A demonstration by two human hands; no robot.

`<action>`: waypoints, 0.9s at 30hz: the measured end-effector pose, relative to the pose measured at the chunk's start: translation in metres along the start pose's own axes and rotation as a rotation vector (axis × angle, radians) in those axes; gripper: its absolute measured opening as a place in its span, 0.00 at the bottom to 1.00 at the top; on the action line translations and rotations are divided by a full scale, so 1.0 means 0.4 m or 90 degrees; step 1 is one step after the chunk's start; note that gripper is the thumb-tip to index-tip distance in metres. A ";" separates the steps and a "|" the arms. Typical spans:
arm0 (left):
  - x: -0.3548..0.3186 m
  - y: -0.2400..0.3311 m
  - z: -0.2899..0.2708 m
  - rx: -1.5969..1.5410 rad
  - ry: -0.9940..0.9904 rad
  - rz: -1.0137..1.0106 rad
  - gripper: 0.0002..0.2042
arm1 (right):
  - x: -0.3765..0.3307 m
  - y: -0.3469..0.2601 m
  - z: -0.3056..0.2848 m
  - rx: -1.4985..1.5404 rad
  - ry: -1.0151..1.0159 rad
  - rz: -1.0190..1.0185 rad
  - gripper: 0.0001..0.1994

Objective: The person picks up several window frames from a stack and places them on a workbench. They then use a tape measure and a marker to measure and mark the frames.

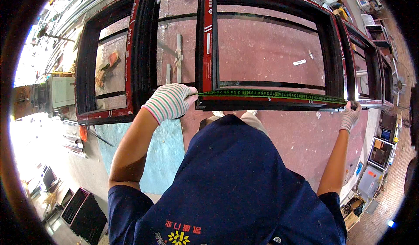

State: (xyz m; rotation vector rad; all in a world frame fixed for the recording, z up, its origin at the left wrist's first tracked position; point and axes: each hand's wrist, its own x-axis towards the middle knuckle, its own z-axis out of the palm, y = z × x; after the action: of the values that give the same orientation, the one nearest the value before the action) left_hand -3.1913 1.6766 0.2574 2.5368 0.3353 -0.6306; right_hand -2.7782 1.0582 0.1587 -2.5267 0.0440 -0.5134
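A green tape measure blade (270,95) is pulled taut along the near side of a dark rectangular frame (208,66) with red protective film. My left hand (168,102), in a striped knit glove, pinches the tape at the frame's near left corner. At the near right corner, my gloved right hand (350,116) is closed on the tape's other end. Its fingertips are small in the view, and I cannot tell which hand has the case.
More dark frames (131,53) stand stacked at left, and others (366,57) at right. A light blue mat (152,153) lies on the reddish floor. Grey metal pieces (179,57) sit between the stacks. A dark panel stack (85,214) is at lower left, a grey box (370,181) at right.
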 end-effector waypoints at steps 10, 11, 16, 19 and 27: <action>-0.005 0.004 -0.011 -0.002 -0.033 -0.013 0.17 | -0.209 -0.312 0.008 0.301 0.045 -0.144 0.09; -0.005 0.006 -0.013 -0.004 -0.040 -0.015 0.17 | -0.231 -0.352 0.006 0.325 0.031 -0.154 0.09; 0.002 -0.009 -0.002 -0.005 -0.011 0.010 0.14 | -0.331 -0.502 -0.008 0.345 -0.074 -0.191 0.10; 0.014 -0.011 -0.002 -0.012 -0.026 0.007 0.15 | -0.387 -0.671 -0.088 0.413 -0.339 -0.166 0.14; 0.010 -0.025 0.007 -0.062 -0.010 0.025 0.15 | -0.495 -1.081 -0.303 0.820 -0.821 -0.299 0.37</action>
State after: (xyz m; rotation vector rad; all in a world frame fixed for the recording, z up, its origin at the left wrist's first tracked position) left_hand -3.1925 1.6839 0.2491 2.4384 0.3026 -0.6035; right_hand -3.0389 1.3881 0.4117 -1.1560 -0.9972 0.7789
